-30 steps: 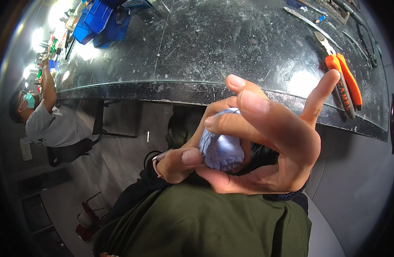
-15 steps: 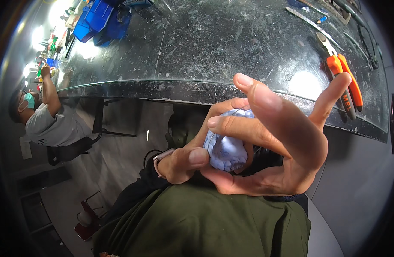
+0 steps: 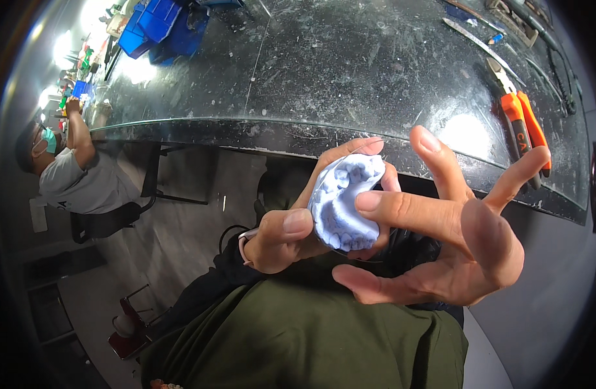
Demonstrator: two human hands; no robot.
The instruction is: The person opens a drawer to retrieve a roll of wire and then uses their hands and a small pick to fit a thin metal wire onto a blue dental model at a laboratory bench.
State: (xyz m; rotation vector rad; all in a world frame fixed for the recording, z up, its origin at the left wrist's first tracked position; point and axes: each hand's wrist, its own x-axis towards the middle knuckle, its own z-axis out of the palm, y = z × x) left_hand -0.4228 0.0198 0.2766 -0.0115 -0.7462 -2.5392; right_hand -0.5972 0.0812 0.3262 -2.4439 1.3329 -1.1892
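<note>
A pale blue plaster dental cast (image 3: 340,217), a horseshoe row of teeth round a smooth hollow, is held tilted over my lap. My left hand (image 3: 278,240) grips it from the left, thumb on the near left side and fingers round the far edge. What looks like a thin wire (image 3: 309,212) runs along its left rim. My right hand (image 3: 450,240) has its fingers spread, the thumb apart from the cast. One right fingertip lies over the hollow of the cast; whether it presses there I cannot tell.
Ahead is a scuffed black workbench (image 3: 324,71). Orange-handled cutting pliers (image 3: 524,120) and a thin metal blade (image 3: 479,45) lie at its right, blue bins (image 3: 149,29) at the far left. A masked person (image 3: 84,168) sits at the bench on the left.
My right hand has drawn back to the right, its thumb leaving the cast's near side and its fingers spreading. More of the cast's hollow shows now. My left hand keeps its grip.
</note>
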